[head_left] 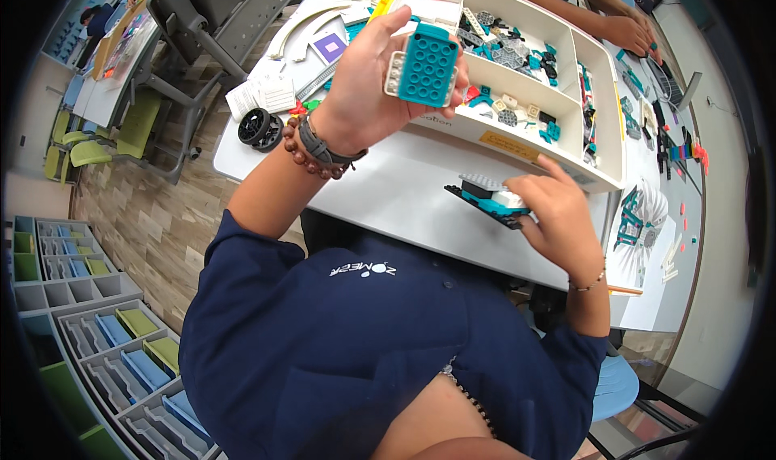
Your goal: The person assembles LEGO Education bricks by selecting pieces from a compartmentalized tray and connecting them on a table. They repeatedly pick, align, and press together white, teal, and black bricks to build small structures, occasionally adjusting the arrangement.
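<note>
My left hand (360,88) is raised over the near left part of a white sorting tray (558,165). Its fingers wrap round a teal brick assembly (428,65), whose studded face is turned up; a white studded piece (394,73) shows along its left side. Lower and to the right, my right hand (558,209) grips a second brick assembly (489,199) in black, grey, teal and white, tilted just above the white table (380,193). The two assemblies are apart. Part of each is hidden by my fingers.
Loose bricks (509,52) fill the tray's compartments. Black wheels (260,128), a paper sheet (260,96) and curved white pieces (303,27) lie at the left. Across the tray, another person's hands (630,35) rest by a table with more parts. A pencil (624,290) lies at right.
</note>
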The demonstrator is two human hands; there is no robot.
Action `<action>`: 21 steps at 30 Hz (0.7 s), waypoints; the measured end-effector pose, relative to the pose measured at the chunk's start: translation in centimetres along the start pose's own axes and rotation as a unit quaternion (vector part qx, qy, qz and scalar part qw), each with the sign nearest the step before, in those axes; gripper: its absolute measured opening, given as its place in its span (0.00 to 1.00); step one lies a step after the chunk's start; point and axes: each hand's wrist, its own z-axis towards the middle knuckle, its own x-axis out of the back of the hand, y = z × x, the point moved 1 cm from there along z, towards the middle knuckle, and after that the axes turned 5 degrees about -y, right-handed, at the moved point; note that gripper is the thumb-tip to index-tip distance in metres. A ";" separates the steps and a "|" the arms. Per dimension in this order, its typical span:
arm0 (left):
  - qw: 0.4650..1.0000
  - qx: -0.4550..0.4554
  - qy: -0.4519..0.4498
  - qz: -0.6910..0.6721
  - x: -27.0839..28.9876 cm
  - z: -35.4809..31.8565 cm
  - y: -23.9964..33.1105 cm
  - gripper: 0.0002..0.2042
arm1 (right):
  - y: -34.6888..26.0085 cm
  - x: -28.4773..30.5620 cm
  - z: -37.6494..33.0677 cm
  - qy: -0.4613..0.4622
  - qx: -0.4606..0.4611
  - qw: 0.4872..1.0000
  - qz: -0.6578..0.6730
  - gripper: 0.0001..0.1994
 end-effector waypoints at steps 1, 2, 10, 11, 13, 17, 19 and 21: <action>1.000 0.009 0.002 -0.028 0.0 0.0 -0.1 0.26 | 0.1 -0.5 -0.1 0.012 0.002 1.000 -0.021 0.17; 0.999 0.012 0.007 -0.032 -0.1 0.0 0.0 0.26 | 0.2 -0.8 -0.2 0.023 0.004 0.999 -0.041 0.17; 0.985 0.005 0.045 0.165 -1.3 0.0 -0.6 0.24 | 0.8 -4.4 -1.7 0.063 0.000 0.982 -0.177 0.17; 0.981 -0.011 0.046 0.190 -1.6 0.0 -0.8 0.24 | 0.7 -4.7 -1.8 0.053 -0.003 0.983 -0.176 0.17; 0.969 -0.042 0.045 0.237 -2.0 0.3 -1.2 0.23 | 0.3 -5.3 -2.1 0.033 -0.012 0.984 -0.176 0.18; 0.953 -0.002 -0.022 0.301 -1.9 0.4 -0.8 0.23 | 0.2 -5.9 -2.6 0.002 -0.042 0.986 -0.163 0.21; 0.934 -0.023 -0.046 0.352 -2.4 0.4 -0.8 0.23 | 0.3 -5.4 -2.7 -0.006 -0.045 0.994 -0.101 0.23; 0.904 -0.074 -0.068 0.416 -2.7 0.6 -1.3 0.22 | 0.1 -3.7 -2.6 -0.021 -0.052 0.998 -0.008 0.23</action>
